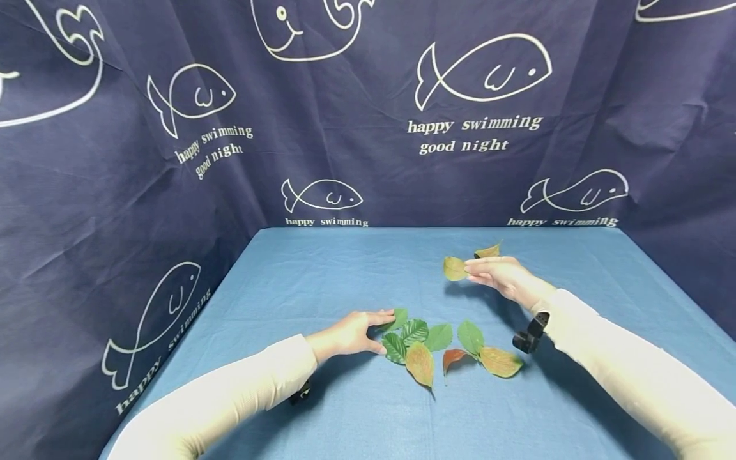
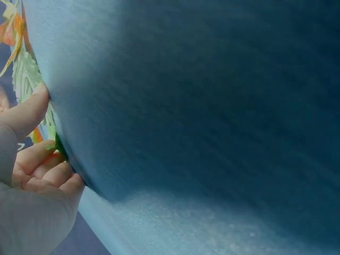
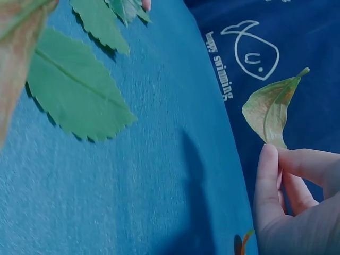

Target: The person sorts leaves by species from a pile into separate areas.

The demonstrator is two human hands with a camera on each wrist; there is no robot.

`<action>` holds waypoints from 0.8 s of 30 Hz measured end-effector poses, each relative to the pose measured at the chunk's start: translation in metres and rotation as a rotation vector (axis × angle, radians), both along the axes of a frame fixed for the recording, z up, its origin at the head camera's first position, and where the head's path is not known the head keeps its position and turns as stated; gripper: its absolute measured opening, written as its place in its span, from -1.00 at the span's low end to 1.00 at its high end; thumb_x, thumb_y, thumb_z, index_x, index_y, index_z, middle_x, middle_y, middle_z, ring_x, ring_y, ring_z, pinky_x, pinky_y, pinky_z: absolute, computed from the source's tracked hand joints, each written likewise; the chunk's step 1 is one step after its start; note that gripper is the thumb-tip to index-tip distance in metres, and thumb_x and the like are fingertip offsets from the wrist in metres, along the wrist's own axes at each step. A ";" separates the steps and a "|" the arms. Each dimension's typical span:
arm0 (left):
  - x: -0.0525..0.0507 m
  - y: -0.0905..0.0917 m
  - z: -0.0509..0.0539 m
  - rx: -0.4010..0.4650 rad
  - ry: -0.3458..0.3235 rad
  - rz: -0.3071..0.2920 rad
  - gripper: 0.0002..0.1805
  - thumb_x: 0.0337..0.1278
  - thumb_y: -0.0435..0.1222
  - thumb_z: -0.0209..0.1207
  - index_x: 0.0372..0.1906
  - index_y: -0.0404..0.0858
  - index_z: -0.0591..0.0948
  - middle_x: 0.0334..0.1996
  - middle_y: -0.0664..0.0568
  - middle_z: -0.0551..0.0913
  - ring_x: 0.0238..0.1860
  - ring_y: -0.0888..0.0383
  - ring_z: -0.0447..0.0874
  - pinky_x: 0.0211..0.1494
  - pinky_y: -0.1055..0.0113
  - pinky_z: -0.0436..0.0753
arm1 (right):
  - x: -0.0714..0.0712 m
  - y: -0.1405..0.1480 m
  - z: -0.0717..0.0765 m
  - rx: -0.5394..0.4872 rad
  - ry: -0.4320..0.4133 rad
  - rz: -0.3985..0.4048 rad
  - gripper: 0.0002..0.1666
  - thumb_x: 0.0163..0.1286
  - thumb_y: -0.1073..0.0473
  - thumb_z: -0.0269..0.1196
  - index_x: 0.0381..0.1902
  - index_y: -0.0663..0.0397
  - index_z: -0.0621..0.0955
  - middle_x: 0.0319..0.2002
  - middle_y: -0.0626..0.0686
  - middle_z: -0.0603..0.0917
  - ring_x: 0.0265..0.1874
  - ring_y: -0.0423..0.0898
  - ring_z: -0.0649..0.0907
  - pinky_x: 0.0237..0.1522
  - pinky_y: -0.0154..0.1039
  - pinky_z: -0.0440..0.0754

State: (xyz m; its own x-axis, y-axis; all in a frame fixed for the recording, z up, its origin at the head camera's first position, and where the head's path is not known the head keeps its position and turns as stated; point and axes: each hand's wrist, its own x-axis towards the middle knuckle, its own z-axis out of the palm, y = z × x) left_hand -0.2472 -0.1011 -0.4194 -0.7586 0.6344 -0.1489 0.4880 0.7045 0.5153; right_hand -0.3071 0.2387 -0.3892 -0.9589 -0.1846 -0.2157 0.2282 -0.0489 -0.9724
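Yellowish leaf pinched between the thumb and fingers of the right hand, above the table towards its far edge; a curled leaf is just behind that hand, nearer that edge. Farther from it, the left hand, fingers loosely extended, touches a green leaf beside other leaves.
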 end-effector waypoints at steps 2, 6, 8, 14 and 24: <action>0.000 0.000 0.001 0.001 0.001 0.002 -0.22 0.06 -0.24 0.37 0.43 -0.15 0.34 0.47 0.09 0.24 0.50 0.05 0.14 0.51 0.05 0.20 | -0.002 0.003 -0.001 -0.024 -0.005 -0.009 -0.76 0.28 0.47 0.24 -0.14 0.17 0.69 -0.29 -0.21 0.67 -0.28 -0.34 0.69 0.09 -0.29 0.64; 0.001 0.000 0.002 0.001 -0.006 0.007 -0.21 0.04 -0.24 0.38 0.42 -0.15 0.35 0.47 0.08 0.25 0.49 0.04 0.14 0.51 0.05 0.22 | -0.005 0.007 -0.002 -0.075 -0.019 -0.027 -0.73 0.29 0.50 0.21 -0.34 0.07 0.75 -0.30 -0.19 0.68 -0.29 -0.33 0.69 0.03 -0.33 0.67; 0.001 0.000 0.003 0.003 -0.012 0.013 -0.21 0.03 -0.24 0.38 0.42 -0.15 0.35 0.47 0.08 0.24 0.50 0.04 0.14 0.51 0.06 0.22 | -0.007 0.008 -0.001 -0.093 -0.023 -0.035 -0.71 0.29 0.51 0.18 -0.35 0.07 0.73 -0.33 -0.20 0.68 -0.30 -0.33 0.70 0.01 -0.34 0.67; 0.001 0.000 0.004 0.013 -0.016 0.030 -0.21 0.02 -0.26 0.39 0.41 -0.16 0.36 0.47 0.09 0.25 0.50 0.04 0.14 0.51 0.06 0.21 | -0.013 0.010 0.002 -0.164 -0.017 -0.079 -0.69 0.30 0.57 0.13 -0.37 0.10 0.67 -0.41 -0.15 0.71 -0.35 -0.30 0.71 -0.08 -0.39 0.69; 0.001 0.001 0.004 0.009 -0.020 0.029 -0.21 0.03 -0.25 0.38 0.42 -0.15 0.36 0.47 0.08 0.25 0.50 0.04 0.14 0.51 0.05 0.20 | -0.015 0.022 0.003 -0.226 -0.044 -0.155 -0.61 0.32 0.54 0.13 -0.54 0.04 0.70 -0.48 -0.07 0.74 -0.43 -0.26 0.74 -0.14 -0.41 0.70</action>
State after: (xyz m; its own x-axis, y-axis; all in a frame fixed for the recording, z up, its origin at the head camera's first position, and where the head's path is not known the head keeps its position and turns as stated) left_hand -0.2461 -0.0998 -0.4158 -0.7734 0.6138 -0.1585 0.4573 0.7134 0.5310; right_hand -0.3220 0.2608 -0.3862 -0.9700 -0.0845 -0.2280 0.2430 -0.3006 -0.9223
